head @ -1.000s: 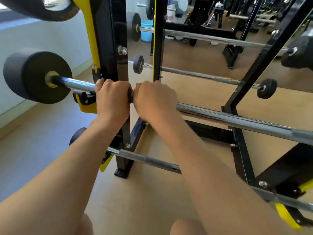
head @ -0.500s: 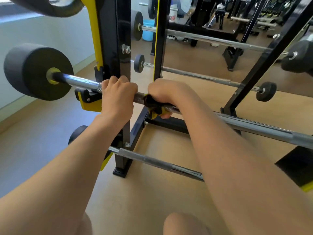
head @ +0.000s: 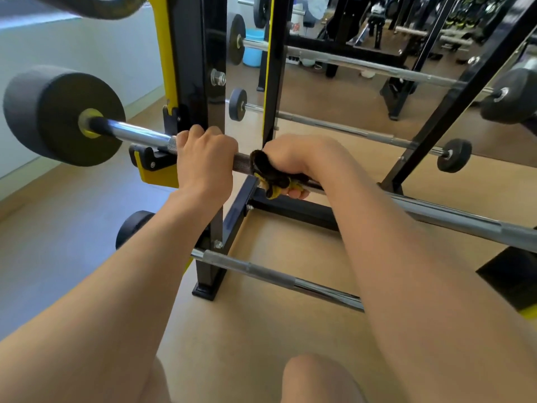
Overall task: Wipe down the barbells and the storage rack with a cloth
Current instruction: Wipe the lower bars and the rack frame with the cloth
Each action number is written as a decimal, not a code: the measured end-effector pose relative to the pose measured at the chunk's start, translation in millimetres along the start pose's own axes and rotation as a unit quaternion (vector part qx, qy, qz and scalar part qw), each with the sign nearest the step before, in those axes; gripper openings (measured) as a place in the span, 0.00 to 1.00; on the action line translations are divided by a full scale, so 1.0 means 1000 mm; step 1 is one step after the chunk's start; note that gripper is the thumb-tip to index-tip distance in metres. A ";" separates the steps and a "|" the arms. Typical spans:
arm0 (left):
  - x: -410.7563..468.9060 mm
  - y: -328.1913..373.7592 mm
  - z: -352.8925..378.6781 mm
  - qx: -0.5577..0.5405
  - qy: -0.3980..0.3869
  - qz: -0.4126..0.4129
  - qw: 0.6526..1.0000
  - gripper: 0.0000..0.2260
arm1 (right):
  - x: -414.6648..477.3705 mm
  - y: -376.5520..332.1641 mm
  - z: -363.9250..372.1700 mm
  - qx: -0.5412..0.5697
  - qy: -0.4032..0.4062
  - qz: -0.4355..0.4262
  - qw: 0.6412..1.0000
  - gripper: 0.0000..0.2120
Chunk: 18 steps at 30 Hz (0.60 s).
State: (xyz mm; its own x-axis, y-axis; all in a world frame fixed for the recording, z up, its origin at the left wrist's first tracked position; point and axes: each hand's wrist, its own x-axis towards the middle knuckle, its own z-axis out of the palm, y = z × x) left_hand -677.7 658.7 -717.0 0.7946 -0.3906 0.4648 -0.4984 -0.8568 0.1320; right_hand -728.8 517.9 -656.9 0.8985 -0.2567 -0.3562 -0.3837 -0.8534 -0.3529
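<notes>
— Where is the long chrome barbell [head: 459, 223] found?
— Across the centre of the frame, cradled on the black-and-yellow steel storage rack [head: 190, 68]; it is gripped by the left hand [head: 203, 161].
— And the dark brown-and-yellow cloth [head: 268, 174]?
— It is wrapped round the bar and clenched by the right hand [head: 299, 158].

A blue bucket [head: 252, 48] sits far back, tan floor [head: 261, 338] below, white wall [head: 87, 50] left.
</notes>
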 end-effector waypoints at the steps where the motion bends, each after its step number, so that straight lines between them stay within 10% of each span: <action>1: 0.000 0.000 0.000 0.003 -0.001 0.000 1.000 0.09 | -0.004 -0.002 0.012 -0.100 0.104 -0.024 0.989 0.15; 4: 0.001 0.001 0.001 0.007 -0.004 0.001 1.000 0.09 | -0.035 0.013 0.075 -0.250 0.429 -0.075 0.865 0.14; 7: 0.002 -0.001 0.003 0.007 -0.004 0.004 1.000 0.07 | -0.033 0.029 0.094 -0.321 0.475 -0.105 0.813 0.12; 10: 0.003 -0.002 0.005 0.006 0.000 0.009 1.000 0.07 | -0.026 0.012 0.046 -0.189 0.362 -0.096 0.908 0.21; 12: 0.003 -0.003 0.006 0.005 0.001 0.011 1.000 0.07 | -0.011 0.010 0.019 -0.017 0.131 -0.045 0.990 0.22; 15: 0.003 -0.004 0.007 0.006 0.006 0.013 1.000 0.08 | 0.001 0.008 -0.007 0.136 -0.120 0.025 0.983 0.18; 18: 0.003 -0.003 0.007 0.010 0.003 0.010 1.000 0.08 | -0.005 0.003 0.020 -0.065 0.174 -0.006 0.983 0.16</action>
State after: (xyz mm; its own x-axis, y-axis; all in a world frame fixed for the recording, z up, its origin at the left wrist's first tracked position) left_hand -671.5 657.1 -722.5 0.7822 -0.4065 0.4722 -0.5077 -0.8551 0.1049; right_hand -738.9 525.8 -673.4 0.9298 -0.3669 -0.0285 -0.3630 -0.9019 -0.2341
